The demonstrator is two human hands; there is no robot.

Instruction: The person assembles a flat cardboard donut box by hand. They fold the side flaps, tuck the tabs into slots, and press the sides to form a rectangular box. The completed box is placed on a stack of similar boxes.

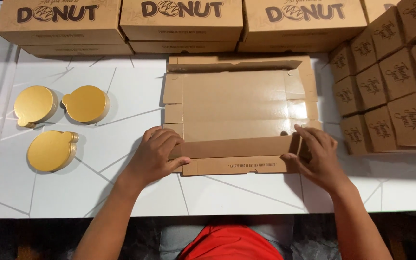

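— Two hands on one flat brown cardboard box blank [239, 113], that is what I see from here. It lies unfolded in the middle of the white desk [121, 91], just in front of the person.

— How are the hands set?

— The left hand [156, 156] lies at the near left corner, fingers curled over the raised front flap, thumb pressing the lower strip. The right hand [316, 154] pinches the near right corner, fingers bent around the small side tab. Neither is spread flat; both grip cardboard.

— Is the front flap standing?

— Partly folded up along its crease, between the two hands. The far flap is lifted a little too.

— What else is about?

— Three round gold cake boards [54, 123] lie to the left, well apart from the blank. Stacks of closed flat boxes [181, 21] line the far edge, and small brown cube boxes [391, 77] are piled on the right, near the right hand.
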